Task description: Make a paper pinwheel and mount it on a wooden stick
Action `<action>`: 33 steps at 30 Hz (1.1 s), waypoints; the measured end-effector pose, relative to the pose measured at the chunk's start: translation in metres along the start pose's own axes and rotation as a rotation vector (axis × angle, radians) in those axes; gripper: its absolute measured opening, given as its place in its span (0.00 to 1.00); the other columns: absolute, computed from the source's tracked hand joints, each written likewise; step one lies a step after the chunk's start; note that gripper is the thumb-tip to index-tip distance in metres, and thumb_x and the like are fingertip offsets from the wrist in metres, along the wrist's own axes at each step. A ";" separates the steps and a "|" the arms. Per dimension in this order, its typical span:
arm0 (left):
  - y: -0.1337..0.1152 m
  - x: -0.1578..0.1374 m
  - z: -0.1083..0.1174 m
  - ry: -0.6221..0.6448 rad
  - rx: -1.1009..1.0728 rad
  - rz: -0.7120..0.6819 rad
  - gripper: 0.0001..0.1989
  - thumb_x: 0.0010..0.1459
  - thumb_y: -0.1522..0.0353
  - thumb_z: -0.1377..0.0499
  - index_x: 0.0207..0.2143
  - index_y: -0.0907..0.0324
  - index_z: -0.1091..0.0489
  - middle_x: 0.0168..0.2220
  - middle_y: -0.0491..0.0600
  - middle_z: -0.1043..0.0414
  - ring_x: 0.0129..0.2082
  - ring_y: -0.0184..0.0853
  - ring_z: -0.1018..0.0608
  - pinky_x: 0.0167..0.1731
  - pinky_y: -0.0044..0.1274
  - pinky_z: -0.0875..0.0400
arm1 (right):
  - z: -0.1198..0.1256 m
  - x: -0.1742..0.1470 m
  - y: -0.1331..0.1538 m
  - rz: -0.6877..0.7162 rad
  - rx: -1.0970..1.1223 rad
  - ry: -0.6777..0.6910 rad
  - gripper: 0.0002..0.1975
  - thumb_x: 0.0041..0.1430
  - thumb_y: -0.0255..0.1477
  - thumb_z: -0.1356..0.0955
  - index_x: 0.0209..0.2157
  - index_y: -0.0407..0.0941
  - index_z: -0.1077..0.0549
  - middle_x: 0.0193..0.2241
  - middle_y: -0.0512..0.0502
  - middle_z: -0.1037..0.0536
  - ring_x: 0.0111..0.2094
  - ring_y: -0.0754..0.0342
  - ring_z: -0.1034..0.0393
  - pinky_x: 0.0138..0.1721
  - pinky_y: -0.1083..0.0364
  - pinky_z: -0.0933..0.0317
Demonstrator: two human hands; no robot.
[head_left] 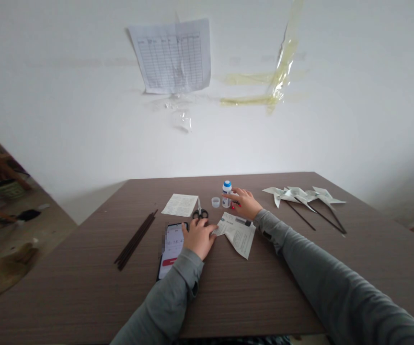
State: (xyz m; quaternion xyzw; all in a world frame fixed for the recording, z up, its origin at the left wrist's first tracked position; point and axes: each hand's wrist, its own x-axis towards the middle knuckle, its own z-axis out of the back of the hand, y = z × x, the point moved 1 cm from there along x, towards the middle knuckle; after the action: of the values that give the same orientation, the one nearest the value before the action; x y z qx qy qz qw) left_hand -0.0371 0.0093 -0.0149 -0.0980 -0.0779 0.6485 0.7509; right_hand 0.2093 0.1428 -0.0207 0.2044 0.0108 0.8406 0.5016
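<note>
- Left hand: fingers spread, between the phone and the printed paper's left corner.
- Printed paper: a corner points toward the near edge.
- Scissors: handles near, blades away.
- Right hand: fingers extended at the white bottle; whether gripping, I cannot tell.
- White bottle: upright, blue cap on top, a strip of counter before the wall.

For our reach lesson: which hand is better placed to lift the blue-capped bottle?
Probably the right hand: its fingers are at the bottle; the left hand is farther, by the scissors.
</note>
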 end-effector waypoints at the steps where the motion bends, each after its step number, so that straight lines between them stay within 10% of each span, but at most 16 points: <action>1: 0.000 0.000 0.000 -0.008 -0.001 -0.004 0.24 0.84 0.68 0.34 0.73 0.39 0.09 0.84 0.54 0.19 0.87 0.65 0.27 0.87 0.77 0.42 | 0.000 0.000 0.001 -0.007 0.002 0.010 0.39 0.77 0.19 0.28 0.81 0.63 0.15 0.79 0.38 0.16 0.78 0.33 0.22 0.84 0.29 0.32; 18: 0.001 0.000 -0.001 -0.023 0.000 -0.006 0.24 0.84 0.68 0.32 0.73 0.39 0.09 0.84 0.54 0.18 0.87 0.65 0.26 0.88 0.76 0.41 | 0.002 -0.006 -0.002 0.017 0.005 -0.165 0.49 0.67 0.13 0.31 0.79 0.67 0.14 0.72 0.41 0.13 0.73 0.34 0.23 0.88 0.20 0.42; 33: -0.014 -0.004 0.004 -0.027 -0.042 -0.026 0.22 0.83 0.70 0.31 0.71 0.42 0.09 0.82 0.53 0.16 0.84 0.63 0.23 0.88 0.72 0.37 | 0.019 -0.072 -0.022 -0.096 0.060 -0.364 0.34 0.76 0.25 0.28 0.74 0.66 0.10 0.50 0.42 0.10 0.63 0.30 0.22 0.86 0.18 0.44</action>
State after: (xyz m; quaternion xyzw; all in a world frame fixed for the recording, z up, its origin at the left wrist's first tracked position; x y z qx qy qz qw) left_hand -0.0253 0.0034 -0.0077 -0.1041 -0.1030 0.6381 0.7559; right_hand 0.2641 0.0894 -0.0323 0.3671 -0.0453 0.7642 0.5284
